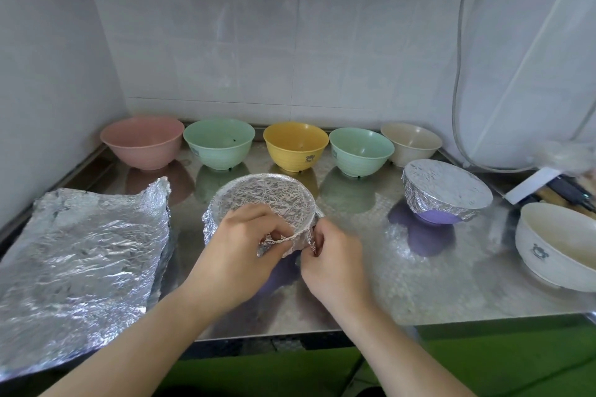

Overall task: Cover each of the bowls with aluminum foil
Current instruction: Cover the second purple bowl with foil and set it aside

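Observation:
A purple bowl (280, 271) stands at the middle of the steel counter with crinkled foil (267, 196) laid over its mouth and folded down its sides. My left hand (238, 251) pinches the foil at the near rim. My right hand (335, 264) pinches the foil edge just to the right of it. A second purple bowl (446, 193), foil-covered, sits to the right. Along the back wall stand uncovered bowls: pink (142, 142), green (219, 142), yellow (295, 145), green (361, 150) and beige (411, 142).
A stack of loose foil sheets (80, 261) lies at the left of the counter (419, 284). A white bowl (558, 248) sits at the right edge, with utensils (561, 187) behind it. A cable (458, 74) hangs down the right wall. The counter's front edge is just below my wrists.

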`<state>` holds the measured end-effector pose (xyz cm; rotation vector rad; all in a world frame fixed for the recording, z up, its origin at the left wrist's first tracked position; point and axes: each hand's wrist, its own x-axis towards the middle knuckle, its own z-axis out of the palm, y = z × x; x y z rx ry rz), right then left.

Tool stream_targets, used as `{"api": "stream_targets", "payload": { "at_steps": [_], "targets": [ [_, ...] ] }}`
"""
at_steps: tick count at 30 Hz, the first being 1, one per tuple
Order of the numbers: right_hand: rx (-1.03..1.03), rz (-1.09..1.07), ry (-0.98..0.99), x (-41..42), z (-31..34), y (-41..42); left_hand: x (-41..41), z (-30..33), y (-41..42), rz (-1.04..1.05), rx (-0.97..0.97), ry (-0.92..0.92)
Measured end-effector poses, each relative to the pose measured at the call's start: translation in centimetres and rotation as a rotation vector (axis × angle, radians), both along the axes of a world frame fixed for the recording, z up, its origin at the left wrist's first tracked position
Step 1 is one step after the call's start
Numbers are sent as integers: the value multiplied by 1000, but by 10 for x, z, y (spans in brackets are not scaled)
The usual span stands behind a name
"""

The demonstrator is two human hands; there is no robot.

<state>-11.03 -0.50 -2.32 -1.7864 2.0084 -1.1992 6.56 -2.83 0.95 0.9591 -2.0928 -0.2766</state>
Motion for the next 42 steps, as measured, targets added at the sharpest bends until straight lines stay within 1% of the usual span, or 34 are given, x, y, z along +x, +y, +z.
{"api": "stream_targets", "payload": {
  "at_steps": [7,9,11,15,16,19,22,24,27,29,31,33,34,35,37,38,40,42],
  "targets": [
    [12,26,-30,17,0,7,0,3,1,-16,27,17],
    [45,59,-84,17,2,12,0,3,1,-13,26,15],
    [133,76,-215,19,7,20,0,3,2,-8,26,14],
    [268,72,-671,20,12,26,1,4,1,-14,16,-2],
    [269,58,-705,18,14,26,2,4,1,-16,14,-7],
    [235,42,-665,14,23,25,2,4,1,-20,16,-12],
    [266,135,-790,16,32,23,3,4,1,-22,35,-2],
    [295,179,-802,16,34,22,4,4,0,-21,50,11],
    [256,120,-722,10,31,20,6,6,1,-33,61,15],
    [249,91,-750,7,28,17,7,6,2,-38,63,25],
    [306,189,-798,8,30,16,9,6,0,-31,63,32],
    [340,252,-761,8,34,18,12,6,-1,-28,74,41],
    [315,233,-706,5,35,19,13,7,-1,-37,77,43],
    [259,188,-620,0,36,19,15,8,-1,-48,82,42],
    [76,81,-358,-10,42,19,19,10,1,-70,104,40],
    [-23,86,-224,-13,46,19,21,11,0,-79,119,39],
    [-149,223,-17,-20,52,17,28,15,-2,-90,147,31],
    [-132,364,97,-24,56,14,35,18,-6,-80,164,15]
  ]
}}
